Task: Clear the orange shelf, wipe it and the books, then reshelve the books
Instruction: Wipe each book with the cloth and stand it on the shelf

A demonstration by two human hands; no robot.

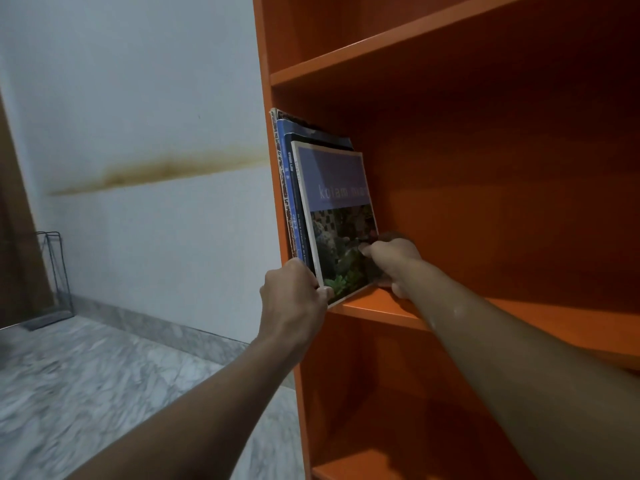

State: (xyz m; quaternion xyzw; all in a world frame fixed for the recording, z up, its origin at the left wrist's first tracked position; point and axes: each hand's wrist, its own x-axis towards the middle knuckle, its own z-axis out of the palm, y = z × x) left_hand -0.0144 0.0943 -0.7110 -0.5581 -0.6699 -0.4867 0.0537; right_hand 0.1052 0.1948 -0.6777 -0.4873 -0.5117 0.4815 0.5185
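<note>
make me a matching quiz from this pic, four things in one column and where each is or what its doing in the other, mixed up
Column 1
1. left hand
2. right hand
3. purple book
4. wire rack

Column 2
a. stands on the floor, far left
b. grips the lower front corner of the books
c. leans tilted against the other books on the orange shelf
d. reaches into the shelf, holding the purple book's lower rear part

Pairs: 1-b, 2-d, 3-c, 4-a
</note>
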